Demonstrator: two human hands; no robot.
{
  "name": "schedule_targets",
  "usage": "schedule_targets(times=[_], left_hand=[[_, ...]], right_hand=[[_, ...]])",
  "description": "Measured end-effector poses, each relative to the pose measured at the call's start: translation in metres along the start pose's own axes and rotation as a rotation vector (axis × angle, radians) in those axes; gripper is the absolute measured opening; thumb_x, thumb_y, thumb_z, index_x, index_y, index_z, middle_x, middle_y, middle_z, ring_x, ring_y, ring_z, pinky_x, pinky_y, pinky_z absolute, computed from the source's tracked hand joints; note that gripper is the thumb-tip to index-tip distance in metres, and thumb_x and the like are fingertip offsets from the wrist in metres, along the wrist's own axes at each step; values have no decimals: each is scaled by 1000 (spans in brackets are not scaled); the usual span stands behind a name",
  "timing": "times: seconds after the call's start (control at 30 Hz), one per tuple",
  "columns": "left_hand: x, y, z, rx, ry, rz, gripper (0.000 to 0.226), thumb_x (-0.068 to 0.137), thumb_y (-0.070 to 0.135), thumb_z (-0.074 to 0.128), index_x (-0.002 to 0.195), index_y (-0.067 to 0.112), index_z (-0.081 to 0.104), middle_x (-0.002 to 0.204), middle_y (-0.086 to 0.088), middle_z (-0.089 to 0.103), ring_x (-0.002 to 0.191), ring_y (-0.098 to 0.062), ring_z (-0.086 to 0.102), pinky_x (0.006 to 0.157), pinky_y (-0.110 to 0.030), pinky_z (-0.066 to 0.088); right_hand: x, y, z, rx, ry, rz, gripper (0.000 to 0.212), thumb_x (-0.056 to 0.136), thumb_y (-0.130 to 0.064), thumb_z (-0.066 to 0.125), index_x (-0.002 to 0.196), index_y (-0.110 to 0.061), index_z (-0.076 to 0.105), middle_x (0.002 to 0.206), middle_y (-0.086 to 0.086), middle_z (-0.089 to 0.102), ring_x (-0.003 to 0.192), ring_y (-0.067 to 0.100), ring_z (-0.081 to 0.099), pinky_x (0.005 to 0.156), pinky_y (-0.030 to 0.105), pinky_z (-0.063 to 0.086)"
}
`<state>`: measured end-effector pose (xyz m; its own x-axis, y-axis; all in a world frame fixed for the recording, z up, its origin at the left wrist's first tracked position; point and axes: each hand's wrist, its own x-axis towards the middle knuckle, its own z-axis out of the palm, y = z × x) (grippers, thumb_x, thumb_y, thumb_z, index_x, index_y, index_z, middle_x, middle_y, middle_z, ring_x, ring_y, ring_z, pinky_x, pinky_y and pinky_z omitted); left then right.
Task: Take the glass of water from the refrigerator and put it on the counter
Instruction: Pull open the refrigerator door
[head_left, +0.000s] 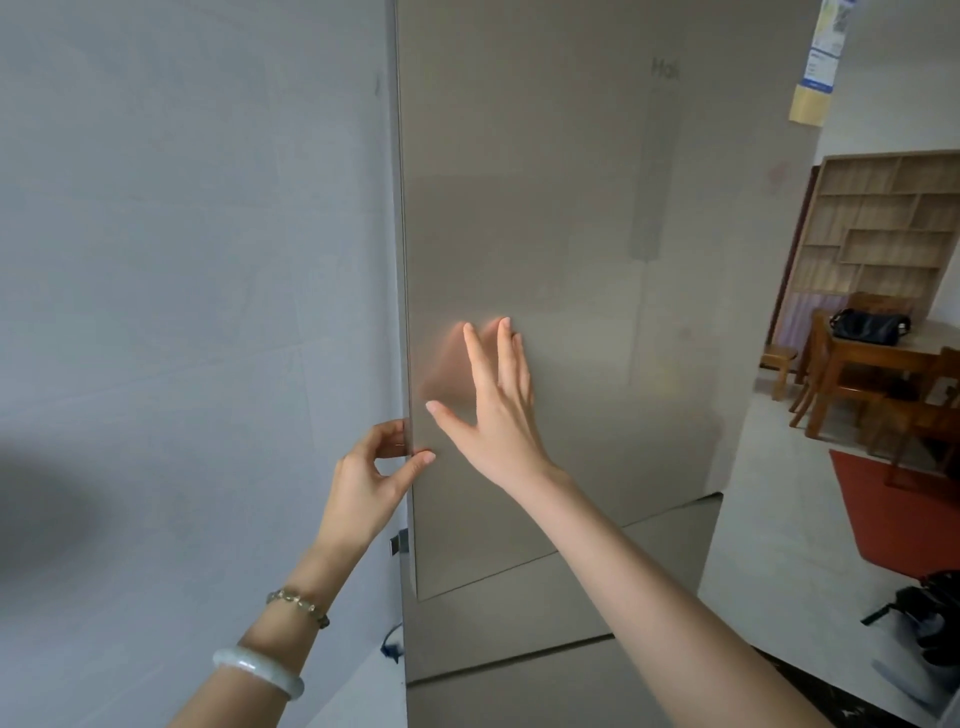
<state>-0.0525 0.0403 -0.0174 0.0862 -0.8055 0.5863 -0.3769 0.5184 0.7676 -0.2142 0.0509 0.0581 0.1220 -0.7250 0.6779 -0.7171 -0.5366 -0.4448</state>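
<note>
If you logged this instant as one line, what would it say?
phase: at refrigerator door | door: shut | left hand: pinching door edge | right hand: open, flat at door | glass: unseen

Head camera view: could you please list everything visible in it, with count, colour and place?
refrigerator door: one, beige-grey, centre, shut or nearly so
label: one, white, blue and yellow, door's top right corner
wall: one, pale grey, left
wooden shelf unit: one, light brown, far right
wooden table: one, brown, right background, chairs around it
black bag: one, on the table
red rug: one, floor at right
dark object: black, lower right, cannot tell what
white bangle: one, left wrist
beaded bracelet: one, pale, left wrist
left hand: fingers pinching the door's left edge
right hand: open, flat against the door
</note>
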Motion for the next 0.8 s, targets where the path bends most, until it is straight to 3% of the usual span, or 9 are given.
schedule_targets(times=[0.1, 0.17, 0.27, 0.33, 0.4, 0.53, 0.6, 0.73, 0.8], left_hand=[[-27, 21, 3, -7, 0, 43, 33, 76, 42, 77, 96, 52, 54, 96, 34, 66, 96, 9, 62, 74, -1, 42], [-44, 35, 9, -26, 9, 83, 31, 74, 48, 74, 97, 52, 54, 101, 24, 66, 100, 6, 60, 79, -6, 44], [-68, 50, 18, -38, 22, 145, 38, 73, 46, 73, 104, 30, 56, 129, 7, 52, 121, 3, 48, 100, -21, 41], [-83, 60, 23, -81, -6, 124, 39, 74, 48, 75, 104, 32, 55, 143, 14, 43, 136, 2, 38, 103, -20, 37], [-99, 70, 27, -124, -43, 95, 39, 74, 54, 76, 103, 39, 55, 137, 33, 46, 139, -1, 37, 101, -15, 38], [-130, 90, 42, -155, -81, 85, 52, 73, 60, 73, 112, 30, 56, 132, 12, 61, 126, -5, 53, 106, -28, 41], [-146, 101, 51, -132, -104, 104, 49, 78, 56, 72, 116, 30, 56, 127, 15, 62, 126, -7, 52, 108, -32, 41], [-175, 125, 70, -94, -119, 209, 52, 83, 56, 65, 132, 46, 49, 146, 9, 50, 139, -5, 39, 93, -5, 40], [-187, 135, 81, -43, -122, 282, 53, 88, 47, 65, 138, 44, 46, 150, 1, 45, 143, -8, 34, 94, -2, 35]], right_hand=[[-21, -6, -18, 27, 8, -1, 88, 87, -42, 61, 152, -31, 4, 161, 8, -18, 148, 28, -12, 118, 42, 1], [-36, -10, -31, 56, 13, 1, 88, 87, -42, 62, 152, -30, 4, 161, 8, -16, 148, 27, -10, 118, 41, 3], [-58, -14, -54, 72, 23, 1, 90, 87, -42, 63, 153, -28, 5, 161, 8, -13, 149, 25, -7, 117, 38, 3], [-73, -16, -68, 96, 25, 2, 90, 86, -42, 64, 153, -27, 5, 162, 7, -12, 149, 22, -6, 117, 38, 4], [-88, -19, -82, 136, 19, 11, 91, 86, -44, 64, 153, -29, 4, 162, 4, -12, 149, 17, -6, 119, 38, 6], [-119, -23, -104, 196, 47, 13, 93, 84, -42, 67, 152, -28, 5, 163, 3, -7, 149, 13, -4, 120, 39, 11], [-134, -24, -118, 212, 71, 16, 93, 84, -40, 67, 153, -25, 5, 163, 4, -3, 149, 13, -3, 120, 37, 11], [-163, -17, -151, 212, 115, 20, 91, 86, -38, 66, 153, -21, 7, 163, 7, 5, 149, 13, 0, 119, 30, 10], [-175, -14, -166, 199, 128, 28, 90, 86, -38, 65, 153, -19, 8, 162, 7, 8, 149, 13, 2, 118, 29, 10]])
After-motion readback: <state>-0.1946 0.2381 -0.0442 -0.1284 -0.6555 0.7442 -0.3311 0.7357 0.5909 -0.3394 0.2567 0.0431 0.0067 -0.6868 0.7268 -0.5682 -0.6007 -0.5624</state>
